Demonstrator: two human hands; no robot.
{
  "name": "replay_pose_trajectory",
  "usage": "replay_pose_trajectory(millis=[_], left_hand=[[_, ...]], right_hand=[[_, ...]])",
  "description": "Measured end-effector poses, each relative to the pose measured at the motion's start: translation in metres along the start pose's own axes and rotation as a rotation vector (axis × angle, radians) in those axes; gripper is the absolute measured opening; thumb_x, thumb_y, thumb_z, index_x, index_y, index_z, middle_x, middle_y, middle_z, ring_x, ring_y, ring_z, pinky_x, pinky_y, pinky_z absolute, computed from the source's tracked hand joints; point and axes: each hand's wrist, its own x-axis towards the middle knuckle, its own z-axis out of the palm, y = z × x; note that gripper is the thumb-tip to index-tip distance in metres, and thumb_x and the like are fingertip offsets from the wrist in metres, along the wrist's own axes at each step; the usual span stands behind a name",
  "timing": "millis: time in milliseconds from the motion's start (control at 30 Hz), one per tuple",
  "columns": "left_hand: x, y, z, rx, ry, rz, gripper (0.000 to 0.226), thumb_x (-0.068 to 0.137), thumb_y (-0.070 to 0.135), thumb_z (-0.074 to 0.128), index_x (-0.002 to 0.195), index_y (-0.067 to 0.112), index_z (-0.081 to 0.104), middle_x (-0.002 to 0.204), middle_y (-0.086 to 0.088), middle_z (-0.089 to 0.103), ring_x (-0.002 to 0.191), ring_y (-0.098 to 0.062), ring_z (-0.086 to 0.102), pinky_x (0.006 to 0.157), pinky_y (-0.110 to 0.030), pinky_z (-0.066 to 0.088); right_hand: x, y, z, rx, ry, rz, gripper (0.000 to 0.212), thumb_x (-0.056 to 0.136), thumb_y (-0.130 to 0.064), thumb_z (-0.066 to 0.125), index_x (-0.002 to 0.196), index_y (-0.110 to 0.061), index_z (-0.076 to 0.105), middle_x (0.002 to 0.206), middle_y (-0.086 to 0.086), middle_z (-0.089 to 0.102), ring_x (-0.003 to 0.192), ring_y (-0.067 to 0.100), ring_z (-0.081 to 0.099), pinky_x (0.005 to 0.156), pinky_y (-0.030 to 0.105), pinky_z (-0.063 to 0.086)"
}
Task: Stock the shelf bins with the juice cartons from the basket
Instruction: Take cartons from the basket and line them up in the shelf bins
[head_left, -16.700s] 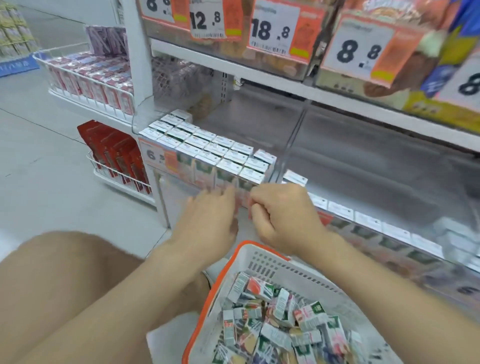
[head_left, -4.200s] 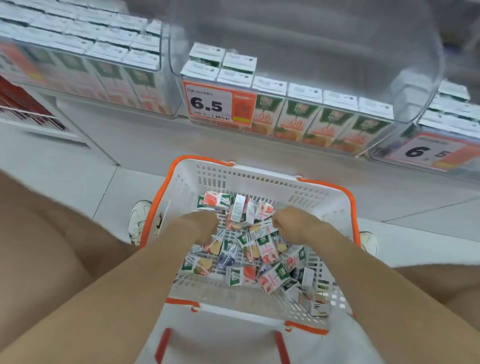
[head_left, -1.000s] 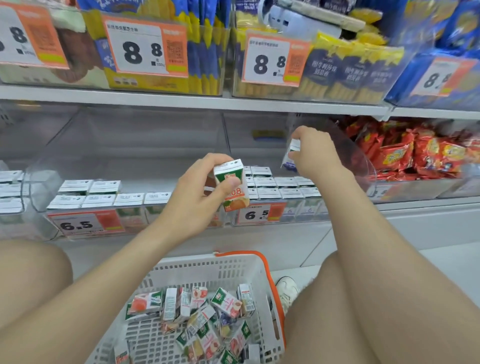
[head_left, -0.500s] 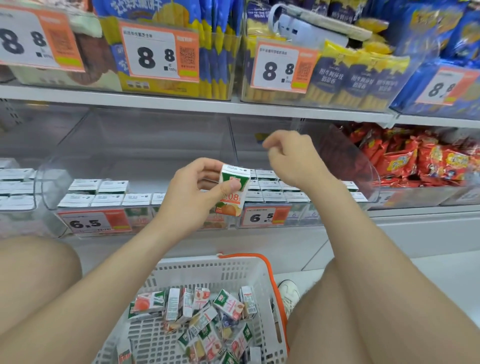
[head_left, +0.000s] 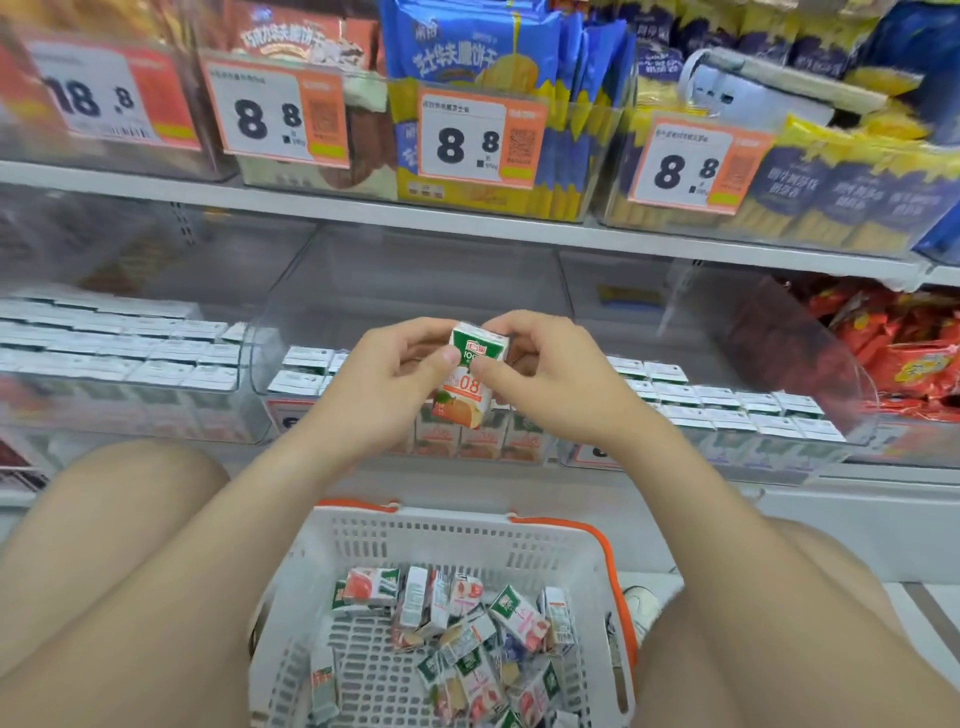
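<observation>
Our left forearm (head_left: 234, 519) and right forearm (head_left: 701, 499) reach forward and converge at mid-view. Our left hand (head_left: 384, 384) and right hand (head_left: 550, 374) meet there, fingers curled, and pinch one carton (head_left: 470, 384) between them. The left thumb (head_left: 445, 356) presses the carton's front face near the top, with the right thumb (head_left: 485, 368) just beside it. The other fingers of both hands wrap behind. Our bare left thigh (head_left: 119, 519) and right thigh (head_left: 810, 623) spread to either side below the arms.
</observation>
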Motion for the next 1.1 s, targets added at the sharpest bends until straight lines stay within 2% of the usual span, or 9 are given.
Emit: replay_pose_trajectory(millis=[167, 333, 533, 633, 767, 833, 933, 1033, 1100], left_hand=[[0.001, -0.024, -0.033, 0.653, 0.201, -0.126, 0.032, 0.107, 0.025, 0.051, 0.136, 0.020, 0.064, 0.135, -0.005, 0.066, 0.123, -0.026, 0.061, 0.107, -0.041, 0.047], [-0.013, -0.034, -0.031, 1.111, -0.077, -0.283, 0.044, 0.105, 0.047, 0.048, 0.145, 0.030, 0.047, 0.150, -0.001, 0.045, 0.136, -0.039, 0.044, 0.112, -0.055, 0.036], [-0.013, -0.032, -0.036, 1.141, -0.066, -0.259, 0.038, 0.104, 0.037, 0.054, 0.135, 0.016, 0.049, 0.140, -0.010, 0.049, 0.129, -0.039, 0.049, 0.106, -0.050, 0.043], [-0.014, -0.029, -0.036, 1.164, -0.069, -0.259, 0.033, 0.104, 0.031, 0.055, 0.128, 0.010, 0.050, 0.133, -0.013, 0.051, 0.123, -0.039, 0.052, 0.099, -0.048, 0.044], [-0.016, -0.030, -0.036, 1.168, -0.046, -0.227, 0.034, 0.104, 0.027, 0.054, 0.133, 0.011, 0.052, 0.132, -0.012, 0.052, 0.121, -0.039, 0.054, 0.096, -0.047, 0.045], [-0.018, -0.030, -0.035, 1.146, -0.004, -0.190, 0.032, 0.103, 0.025, 0.054, 0.133, 0.013, 0.054, 0.130, -0.011, 0.052, 0.118, -0.039, 0.052, 0.097, -0.046, 0.044], [-0.021, -0.026, -0.031, 1.079, 0.093, -0.041, 0.016, 0.101, 0.021, 0.057, 0.116, 0.017, 0.061, 0.117, -0.009, 0.052, 0.107, -0.035, 0.046, 0.095, -0.040, 0.040], [-0.025, -0.025, -0.035, 0.959, 0.043, -0.024, 0.004, 0.092, 0.020, 0.062, 0.092, 0.023, 0.063, 0.096, -0.001, 0.061, 0.096, -0.028, 0.056, 0.084, -0.044, 0.051], [-0.032, -0.029, -0.034, 0.953, -0.202, -0.158, 0.003, 0.090, 0.026, 0.064, 0.088, 0.027, 0.063, 0.091, 0.003, 0.066, 0.092, -0.026, 0.063, 0.081, -0.042, 0.057]], right_hand=[[0.018, 0.001, 0.018, -0.103, 0.115, -0.089, 0.028, 0.098, -0.019, 0.063, 0.123, -0.023, 0.050, 0.110, -0.005, 0.066, 0.083, 0.010, 0.064, 0.069, 0.033, 0.051], [0.043, 0.021, 0.049, -0.320, 0.018, -0.123, 0.028, 0.101, -0.016, 0.060, 0.127, -0.019, 0.052, 0.121, 0.003, 0.052, 0.097, 0.024, 0.056, 0.083, 0.042, 0.047], [0.066, 0.024, 0.078, -0.250, -0.014, -0.075, 0.028, 0.097, -0.028, 0.069, 0.123, -0.020, 0.064, 0.107, 0.002, 0.070, 0.102, 0.024, 0.063, 0.093, 0.043, 0.052], [0.071, 0.021, 0.094, -0.241, -0.066, -0.057, 0.029, 0.103, -0.027, 0.061, 0.131, -0.018, 0.065, 0.118, 0.004, 0.072, 0.110, 0.027, 0.062, 0.094, 0.033, 0.047], [0.072, 0.018, 0.096, -0.336, -0.203, -0.022, 0.034, 0.107, -0.018, 0.039, 0.134, -0.019, 0.059, 0.116, 0.012, 0.071, 0.111, 0.032, 0.058, 0.088, 0.039, 0.050], [0.069, 0.015, 0.091, -0.359, -0.242, -0.003, 0.035, 0.106, -0.019, 0.038, 0.136, -0.022, 0.056, 0.107, 0.012, 0.072, 0.099, 0.031, 0.062, 0.083, 0.042, 0.053], [0.056, 0.005, 0.083, -0.471, -0.162, -0.049, 0.035, 0.103, -0.020, 0.045, 0.136, -0.019, 0.057, 0.121, 0.010, 0.068, 0.110, 0.033, 0.062, 0.090, 0.046, 0.054], [0.028, -0.014, 0.073, -0.411, -0.012, -0.135, 0.028, 0.091, -0.015, 0.048, 0.112, -0.018, 0.066, 0.106, 0.004, 0.070, 0.098, 0.028, 0.063, 0.083, 0.044, 0.054], [0.001, -0.029, 0.065, -0.329, -0.080, -0.152, 0.024, 0.083, -0.015, 0.046, 0.089, -0.018, 0.069, 0.084, -0.001, 0.071, 0.079, 0.024, 0.063, 0.075, 0.041, 0.055]])
